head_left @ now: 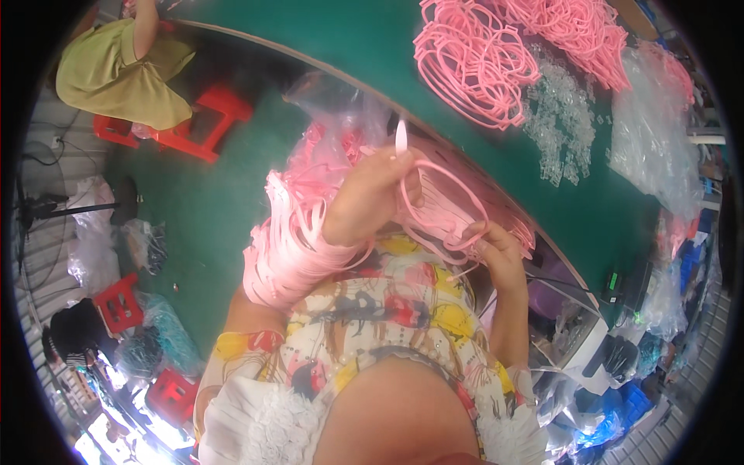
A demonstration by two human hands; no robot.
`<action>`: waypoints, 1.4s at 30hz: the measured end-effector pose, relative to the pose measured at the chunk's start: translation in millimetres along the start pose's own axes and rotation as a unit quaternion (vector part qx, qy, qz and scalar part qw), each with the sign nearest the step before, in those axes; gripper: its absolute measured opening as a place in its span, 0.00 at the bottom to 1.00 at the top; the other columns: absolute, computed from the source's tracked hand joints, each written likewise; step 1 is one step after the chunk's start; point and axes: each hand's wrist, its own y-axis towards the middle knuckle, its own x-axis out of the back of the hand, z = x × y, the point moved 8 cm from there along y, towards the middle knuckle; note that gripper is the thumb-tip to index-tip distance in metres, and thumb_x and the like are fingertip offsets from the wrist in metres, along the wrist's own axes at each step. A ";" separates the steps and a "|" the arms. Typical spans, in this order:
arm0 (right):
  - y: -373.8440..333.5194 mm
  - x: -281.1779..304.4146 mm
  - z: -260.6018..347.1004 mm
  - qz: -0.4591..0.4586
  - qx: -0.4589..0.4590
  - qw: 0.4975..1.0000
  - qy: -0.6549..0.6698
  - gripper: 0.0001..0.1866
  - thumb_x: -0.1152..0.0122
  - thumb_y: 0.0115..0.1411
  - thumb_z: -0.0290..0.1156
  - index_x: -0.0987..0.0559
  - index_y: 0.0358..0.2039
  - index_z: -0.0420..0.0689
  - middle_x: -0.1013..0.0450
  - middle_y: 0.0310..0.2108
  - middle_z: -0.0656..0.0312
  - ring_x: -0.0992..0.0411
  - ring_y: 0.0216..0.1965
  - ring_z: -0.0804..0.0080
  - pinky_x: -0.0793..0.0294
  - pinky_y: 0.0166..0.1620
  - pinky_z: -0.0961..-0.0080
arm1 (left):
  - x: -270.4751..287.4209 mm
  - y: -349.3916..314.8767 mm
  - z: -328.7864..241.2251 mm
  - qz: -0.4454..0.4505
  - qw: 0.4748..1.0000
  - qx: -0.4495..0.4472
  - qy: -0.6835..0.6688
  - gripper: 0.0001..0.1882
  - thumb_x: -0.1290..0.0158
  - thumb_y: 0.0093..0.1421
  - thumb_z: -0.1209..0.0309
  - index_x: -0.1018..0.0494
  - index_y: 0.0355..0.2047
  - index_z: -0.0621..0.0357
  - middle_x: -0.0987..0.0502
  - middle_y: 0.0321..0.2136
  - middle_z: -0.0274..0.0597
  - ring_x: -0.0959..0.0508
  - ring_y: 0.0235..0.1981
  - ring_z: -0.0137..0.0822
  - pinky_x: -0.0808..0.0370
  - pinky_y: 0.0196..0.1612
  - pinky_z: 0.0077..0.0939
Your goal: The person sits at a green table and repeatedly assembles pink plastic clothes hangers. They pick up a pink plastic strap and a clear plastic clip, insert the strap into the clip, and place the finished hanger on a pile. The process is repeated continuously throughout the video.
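A pink strap point(459, 172) forms an open loop between your two hands, in front of your body and near the bench's edge. Your left grip point(368, 195) is closed on one side of the loop, fingers curled inward; your right grip point(500, 249) pinches the opposite, lower side, thumb and fingertips together. Judge tension by the curve: a rounded loop, as here, suggests little strain and lets a twist be seen. Let the left side anchor while the right makes fine adjustments. Behind the loop, pink strands point(444, 204) fan out; lift the single strap clear so that they do not catch. Around your left forearm hangs a thick strap bundle point(291, 252); a steady wrist should limit slipping. Beyond it sits a clear bag point(337, 108) with pink contents. On the green bench point(341, 31), a tangled strap heap point(473, 66) lies beside small clear pieces point(562, 116), easily scattered by a dragged strap; farther right lies clear plastic wrapping point(652, 136).
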 end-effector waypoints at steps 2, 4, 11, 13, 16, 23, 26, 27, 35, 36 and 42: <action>-2.5 3.5 25.9 -0.084 0.112 0.981 -0.132 0.21 0.40 0.53 0.27 0.28 0.48 0.36 0.28 0.44 0.57 0.29 0.46 0.65 0.34 0.51 0.72 | -5.4 -3.8 2.5 -0.035 0.997 0.003 0.069 0.15 0.55 0.67 0.61 0.32 0.42 0.61 0.36 0.24 0.32 0.35 0.26 0.28 0.33 0.33 0.28; -11.3 -16.0 73.3 -0.198 0.247 0.908 -0.276 0.26 0.36 0.49 0.28 0.29 0.50 0.36 0.29 0.46 0.54 0.30 0.47 0.62 0.35 0.54 0.69 | -13.7 -7.8 12.5 -0.056 0.994 0.002 0.090 0.12 0.53 0.66 0.64 0.31 0.41 0.62 0.36 0.24 0.32 0.35 0.26 0.27 0.34 0.33 0.25; -2.1 -35.5 86.1 -0.164 0.313 0.861 -0.365 0.31 0.33 0.44 0.26 0.29 0.51 0.38 0.32 0.36 0.54 0.32 0.32 0.66 0.30 0.33 0.72 | -35.2 -5.9 13.8 -0.029 0.994 -0.007 0.105 0.16 0.55 0.66 0.61 0.30 0.41 0.63 0.33 0.26 0.33 0.33 0.28 0.26 0.33 0.35 0.22; -2.0 -19.8 79.3 -0.186 0.291 0.886 -0.310 0.30 0.33 0.43 0.25 0.28 0.50 0.38 0.33 0.33 0.57 0.34 0.31 0.68 0.31 0.33 0.74 | -29.0 -6.2 16.4 -0.022 0.997 -0.009 0.075 0.16 0.55 0.67 0.60 0.31 0.39 0.63 0.33 0.27 0.34 0.33 0.28 0.28 0.34 0.36 0.24; -2.7 -14.0 71.0 -0.178 0.279 0.914 -0.232 0.29 0.34 0.43 0.24 0.28 0.49 0.39 0.35 0.30 0.61 0.36 0.29 0.72 0.33 0.33 0.77 | -30.9 -6.3 19.1 -0.006 0.999 -0.005 0.034 0.16 0.55 0.67 0.59 0.31 0.39 0.61 0.32 0.28 0.36 0.33 0.28 0.29 0.33 0.36 0.24; -1.8 -21.5 69.0 -0.157 0.292 0.920 -0.210 0.30 0.34 0.43 0.27 0.28 0.50 0.38 0.35 0.29 0.62 0.36 0.28 0.74 0.35 0.32 0.79 | -34.7 -7.6 28.3 -0.045 0.998 0.039 0.030 0.14 0.55 0.66 0.59 0.32 0.40 0.57 0.31 0.28 0.35 0.32 0.28 0.27 0.33 0.35 0.21; 0.4 -21.5 66.1 -0.153 0.278 0.926 -0.205 0.30 0.35 0.43 0.27 0.28 0.50 0.39 0.35 0.28 0.62 0.37 0.27 0.74 0.35 0.31 0.79 | -44.3 -8.5 24.9 -0.032 0.998 0.059 0.022 0.15 0.55 0.66 0.58 0.32 0.40 0.57 0.32 0.28 0.34 0.33 0.28 0.25 0.34 0.33 0.19; 1.9 -22.1 64.0 -0.148 0.271 0.929 -0.206 0.29 0.35 0.43 0.27 0.28 0.50 0.39 0.35 0.28 0.62 0.37 0.27 0.74 0.35 0.30 0.79 | -46.2 -9.1 24.6 -0.023 0.997 0.065 0.017 0.15 0.55 0.66 0.58 0.32 0.40 0.57 0.32 0.28 0.33 0.33 0.28 0.25 0.34 0.33 0.19; 8.3 -27.5 62.9 -0.153 0.276 0.907 -0.281 0.30 0.33 0.43 0.24 0.28 0.51 0.38 0.36 0.28 0.61 0.37 0.26 0.74 0.35 0.29 0.78 | -41.0 -5.1 24.2 -0.015 0.983 0.018 0.181 0.15 0.54 0.65 0.60 0.31 0.42 0.59 0.33 0.28 0.31 0.34 0.28 0.24 0.36 0.29 0.18; 7.3 -26.5 65.5 -0.162 0.276 0.897 -0.305 0.31 0.33 0.43 0.24 0.28 0.51 0.38 0.36 0.27 0.61 0.37 0.26 0.73 0.35 0.29 0.77 | -40.1 -2.9 21.3 -0.018 0.976 -0.001 0.216 0.15 0.52 0.64 0.62 0.31 0.43 0.60 0.33 0.28 0.32 0.35 0.27 0.25 0.36 0.29 0.18; 7.4 -26.5 75.4 -0.178 0.292 0.853 -0.393 0.35 0.29 0.41 0.30 0.29 0.52 0.39 0.32 0.31 0.57 0.33 0.28 0.66 0.33 0.31 0.71 | -54.1 -1.2 -15.1 0.006 0.805 -0.168 0.569 0.17 0.42 0.54 0.63 0.27 0.37 0.64 0.32 0.27 0.44 0.29 0.28 0.38 0.32 0.30 0.30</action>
